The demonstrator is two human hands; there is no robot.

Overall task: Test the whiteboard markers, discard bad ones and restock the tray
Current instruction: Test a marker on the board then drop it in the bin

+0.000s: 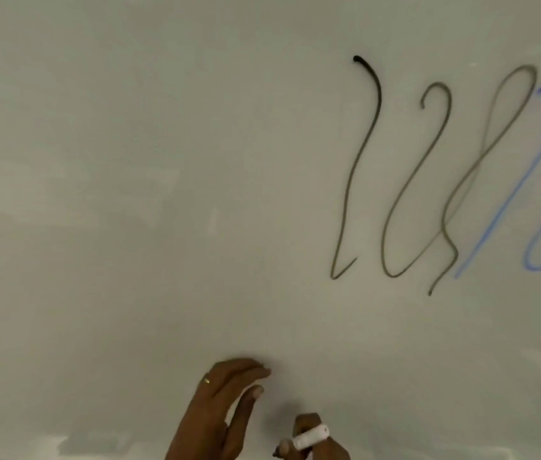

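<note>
A whiteboard (163, 194) fills the view. My right hand (315, 443), at the bottom edge, grips a white marker (310, 436) with its dark tip pointing down-left, uncapped. My left hand (222, 406) is raised beside it at bottom centre with fingers straight and together, a ring on one finger, holding nothing. No cap shows. The tray is out of view.
Several test scribbles mark the board's right side: a black stroke fading to grey (362, 161), two faint grey loops (428, 180), and blue strokes (534, 180) at the right edge. The left half of the board carries only smudges.
</note>
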